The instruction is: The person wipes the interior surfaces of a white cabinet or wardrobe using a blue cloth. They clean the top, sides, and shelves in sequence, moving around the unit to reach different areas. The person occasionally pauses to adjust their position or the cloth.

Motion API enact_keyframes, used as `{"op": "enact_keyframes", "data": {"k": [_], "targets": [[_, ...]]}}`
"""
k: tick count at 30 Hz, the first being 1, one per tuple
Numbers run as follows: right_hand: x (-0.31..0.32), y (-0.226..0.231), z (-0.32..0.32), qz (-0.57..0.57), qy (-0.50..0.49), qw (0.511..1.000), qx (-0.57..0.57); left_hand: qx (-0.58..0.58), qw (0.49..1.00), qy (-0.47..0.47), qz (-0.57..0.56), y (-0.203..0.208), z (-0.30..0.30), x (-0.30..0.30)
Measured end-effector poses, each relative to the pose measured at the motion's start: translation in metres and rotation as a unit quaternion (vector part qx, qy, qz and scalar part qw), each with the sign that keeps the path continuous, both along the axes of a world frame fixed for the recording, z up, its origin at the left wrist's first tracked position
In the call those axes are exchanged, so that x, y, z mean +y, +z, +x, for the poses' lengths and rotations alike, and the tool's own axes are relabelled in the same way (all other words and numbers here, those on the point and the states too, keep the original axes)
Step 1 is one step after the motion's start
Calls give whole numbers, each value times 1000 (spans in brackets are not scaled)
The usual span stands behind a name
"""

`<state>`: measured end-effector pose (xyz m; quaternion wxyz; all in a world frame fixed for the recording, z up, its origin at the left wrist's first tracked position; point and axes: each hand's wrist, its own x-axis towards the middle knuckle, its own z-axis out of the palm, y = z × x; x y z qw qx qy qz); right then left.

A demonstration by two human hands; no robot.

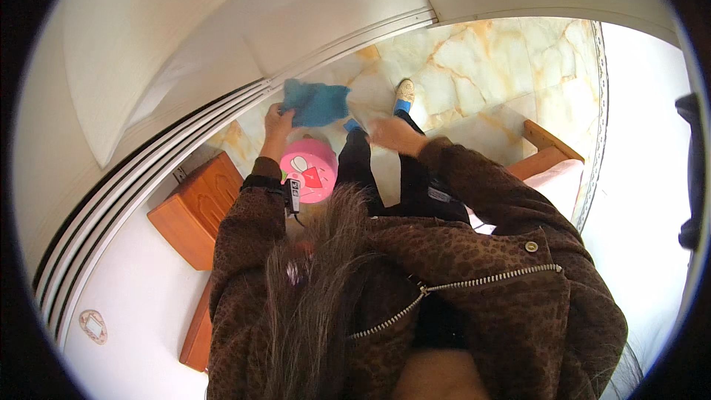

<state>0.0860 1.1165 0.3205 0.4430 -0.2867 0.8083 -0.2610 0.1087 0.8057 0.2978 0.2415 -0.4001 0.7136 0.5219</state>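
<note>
My left hand (277, 127) is closed on one corner of a blue cloth (317, 102), which spreads out to the right of my fingers. Below the cloth is a round pink thing (318, 163) with a cartoon print on top, maybe a stool, near my left leg. My right hand (392, 134) is over my legs, its fingers smeared by motion, and I cannot make out anything in it. A small black device with a cord (293, 194) sits at my left wrist.
Sliding door tracks (185, 133) curve along the left, beside white panels (326, 15). A wooden cabinet (196, 211) stands at the left. To the right a wooden bed-like frame (544, 152) juts out. The floor (481, 59) has marbled tiles, with my shoe (404, 92) on them.
</note>
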Motion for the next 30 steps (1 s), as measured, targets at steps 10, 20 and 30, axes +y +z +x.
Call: {"op": "enact_keyframes", "data": {"k": [10,20,30], "targets": [[169,142,57,20,99,967,-235,44,999,12,-11,28,-12,-27],[191,127,63,91,166,963,-190,52,998,26,37,55,-20,-13],[194,124,64,151,172,959,-166,46,997,37,44,32,3,-15]]}}
